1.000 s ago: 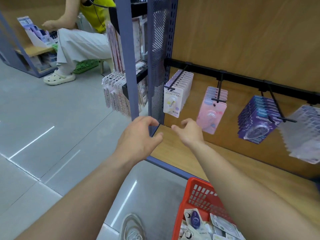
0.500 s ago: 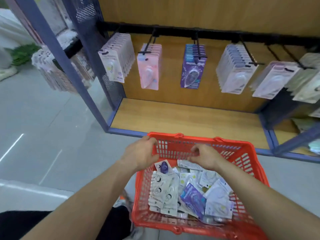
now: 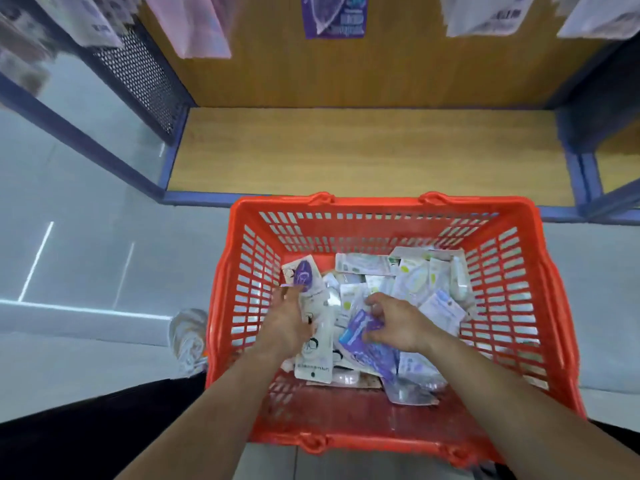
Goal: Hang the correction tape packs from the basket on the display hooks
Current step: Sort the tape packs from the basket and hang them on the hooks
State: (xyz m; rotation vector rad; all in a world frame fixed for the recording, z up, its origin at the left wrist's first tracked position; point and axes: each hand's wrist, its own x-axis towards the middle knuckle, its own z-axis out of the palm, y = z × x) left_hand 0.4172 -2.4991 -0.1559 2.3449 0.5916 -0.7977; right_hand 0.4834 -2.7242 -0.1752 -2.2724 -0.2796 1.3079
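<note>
A red basket (image 3: 381, 206) stands on the floor in front of the display, holding several loose correction tape packs (image 3: 426, 282), mostly white. Both my hands are down inside it. My right hand (image 3: 398, 327) curls its fingers and thumb round a purple pack (image 3: 358, 336) on top of the pile. My left hand (image 3: 289, 323) lies against a stack of white packs (image 3: 315, 355), its fingertips by a white pack with a purple oval (image 3: 303, 275); whether it grips them is hidden. Only the lower ends of the hanging purple packs (image 3: 334, 15) and pink packs (image 3: 197, 29) show; the hooks are out of view.
A wooden shelf board (image 3: 363, 150) with a blue frame lies just beyond the basket. A blue mesh side panel (image 3: 145, 74) bounds it at the left. More white packs (image 3: 485, 15) hang at the upper right. My shoe (image 3: 188, 337) sits left of the basket on the grey floor.
My view has tilted down from the hooks to the basket. Both hands dropped from the basket's far rim into the pile, and my right hand has taken hold of a purple pack.
</note>
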